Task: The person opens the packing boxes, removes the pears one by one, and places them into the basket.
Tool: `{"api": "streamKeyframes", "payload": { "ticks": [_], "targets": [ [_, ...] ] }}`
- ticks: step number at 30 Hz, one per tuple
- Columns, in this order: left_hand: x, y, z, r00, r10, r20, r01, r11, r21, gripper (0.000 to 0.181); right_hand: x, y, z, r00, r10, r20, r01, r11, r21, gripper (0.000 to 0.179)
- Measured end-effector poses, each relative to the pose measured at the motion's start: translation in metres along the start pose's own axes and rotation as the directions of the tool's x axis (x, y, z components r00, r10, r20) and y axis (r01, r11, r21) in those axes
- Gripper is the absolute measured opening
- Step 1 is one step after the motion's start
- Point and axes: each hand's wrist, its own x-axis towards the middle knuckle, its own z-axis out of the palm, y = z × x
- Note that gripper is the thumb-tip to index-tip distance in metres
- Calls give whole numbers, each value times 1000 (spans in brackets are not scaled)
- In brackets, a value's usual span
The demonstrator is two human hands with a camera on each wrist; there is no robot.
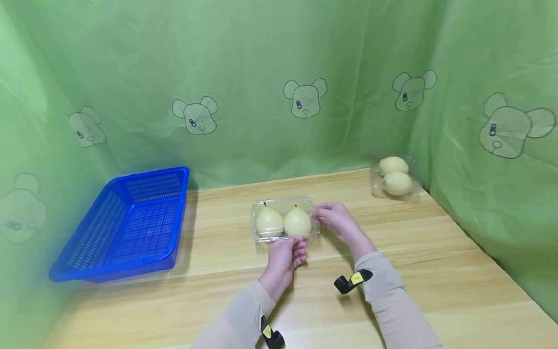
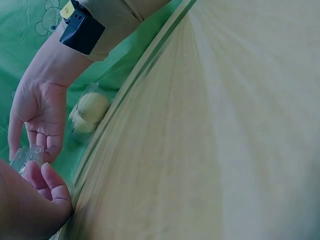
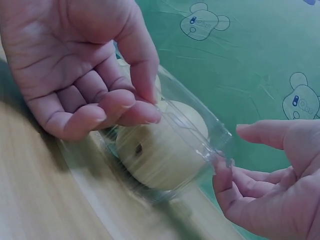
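A clear plastic box (image 1: 254,224) sits on the table with two pale yellow pears, a left pear (image 1: 269,223) and a right pear (image 1: 298,223), side by side inside. My left hand (image 1: 284,261) pinches its front edge between thumb and fingers, palm visible in the right wrist view. At the right side, my right hand (image 1: 334,221) holds the corner of the box; in the right wrist view, bent fingers (image 3: 221,167) touch the rim and the thumb stands just above. Whether the lid is latched cannot be told.
A blue plastic basket (image 1: 176,228) stands on the left of the wooden table (image 1: 226,300). Toward the far right corner, another clear box (image 1: 376,185) contains two pears (image 1: 397,183). Green curtains (image 1: 253,58) with bear-head prints close off the back and sides.
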Motion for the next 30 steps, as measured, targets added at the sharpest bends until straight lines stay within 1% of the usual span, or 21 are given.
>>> {"api": "streamKeyframes", "payload": {
  "ticks": [4, 11, 14, 19, 28, 30],
  "targets": [
    [1, 0, -1, 1000, -1, -5, 1, 1000, -1, 16, 1, 0, 4, 1000, 1, -30, -3, 996, -91, 53],
    [0, 1, -1, 1000, 9, -13, -9, 1000, -4, 16, 1, 0, 5, 997, 15, -69, -24, 991, -132, 57],
    [1, 1, -1, 1000, 12, -14, -12, 1000, -4, 15, 1, -1, 6, 996, 21, -82, -32, 990, -134, 55],
    [2, 1, -2, 1000, 16, -15, -16, 1000, -3, 13, 0, -2, 9, 996, 13, -90, -24, 993, -117, 53],
    [0, 0, -1, 1000, -4, -16, 4, 1000, 5, 17, 3, 1, 9, 997, -3, -72, -5, 993, -119, 54],
    [0, 0, -1, 1000, -5, -20, 6, 1000, 5, 17, 3, 2, 10, 998, -19, -62, 10, 991, -133, 53]
  ]
}}
